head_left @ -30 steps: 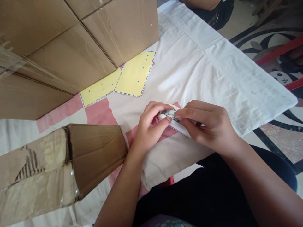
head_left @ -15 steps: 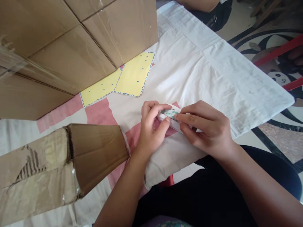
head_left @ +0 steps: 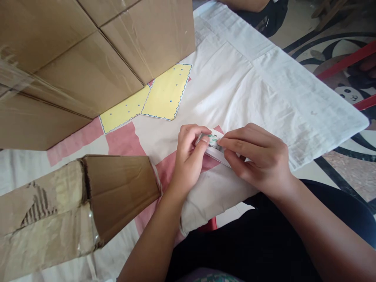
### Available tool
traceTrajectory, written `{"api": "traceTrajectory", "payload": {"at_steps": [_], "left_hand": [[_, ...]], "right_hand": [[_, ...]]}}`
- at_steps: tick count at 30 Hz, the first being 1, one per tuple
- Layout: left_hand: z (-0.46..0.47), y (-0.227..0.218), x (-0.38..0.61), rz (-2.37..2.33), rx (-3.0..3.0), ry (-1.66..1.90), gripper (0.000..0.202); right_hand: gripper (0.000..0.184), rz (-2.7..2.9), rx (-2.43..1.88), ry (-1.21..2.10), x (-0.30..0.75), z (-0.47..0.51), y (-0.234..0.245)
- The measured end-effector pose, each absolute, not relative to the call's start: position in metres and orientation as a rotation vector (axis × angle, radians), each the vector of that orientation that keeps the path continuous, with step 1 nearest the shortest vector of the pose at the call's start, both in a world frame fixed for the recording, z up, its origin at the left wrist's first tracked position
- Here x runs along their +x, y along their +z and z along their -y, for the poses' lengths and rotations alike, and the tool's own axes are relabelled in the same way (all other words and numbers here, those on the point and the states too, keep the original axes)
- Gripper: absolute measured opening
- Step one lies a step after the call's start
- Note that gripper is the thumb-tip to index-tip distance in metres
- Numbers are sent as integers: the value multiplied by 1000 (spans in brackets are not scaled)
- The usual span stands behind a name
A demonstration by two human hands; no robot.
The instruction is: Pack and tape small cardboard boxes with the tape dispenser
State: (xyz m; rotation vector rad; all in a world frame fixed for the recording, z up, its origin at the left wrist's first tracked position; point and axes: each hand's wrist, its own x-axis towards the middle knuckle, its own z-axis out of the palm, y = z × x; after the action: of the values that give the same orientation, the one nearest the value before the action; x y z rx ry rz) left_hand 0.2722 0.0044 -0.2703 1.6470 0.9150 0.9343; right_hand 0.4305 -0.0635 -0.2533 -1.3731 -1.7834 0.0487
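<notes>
A long white piece (head_left: 217, 155), which looks like plastic, lies between my two hands near the front edge of the cloth. On its upper face is a small pale strip with green print (head_left: 212, 137). My left hand (head_left: 188, 154) is closed on the left end, fingers on the far side and thumb pressing over the strip. The fingertips of my right hand (head_left: 257, 152) are pinched at the strip's right end, and its lower fingers cover the right part of the white piece. A small dark part shows under that hand; I cannot make it out.
Large taped cardboard boxes (head_left: 123, 51) stand at the back left. A worn, open-edged carton (head_left: 122, 192) lies left of my forearm. Two yellow paper sheets (head_left: 169, 92) lie on the pink-and-white tablecloth (head_left: 229, 78). Another person's arm (head_left: 249, 4) shows at the top.
My left thumb has moved up and over the green-printed strip, from the near edge of the white piece. The right hand stays pinched in nearly the same place.
</notes>
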Motion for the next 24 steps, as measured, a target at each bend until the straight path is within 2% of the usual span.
{"api": "traceTrajectory", "payload": {"at_steps": [17,24], "left_hand": [[-4,-272,272,-937,1594,929,12],[-5,-269,272,-904,1658,945,10]], "right_hand": [[24,1785,-1410,54,429,64,-254],[22,1762,-1395,281,432,62,-248]]}}
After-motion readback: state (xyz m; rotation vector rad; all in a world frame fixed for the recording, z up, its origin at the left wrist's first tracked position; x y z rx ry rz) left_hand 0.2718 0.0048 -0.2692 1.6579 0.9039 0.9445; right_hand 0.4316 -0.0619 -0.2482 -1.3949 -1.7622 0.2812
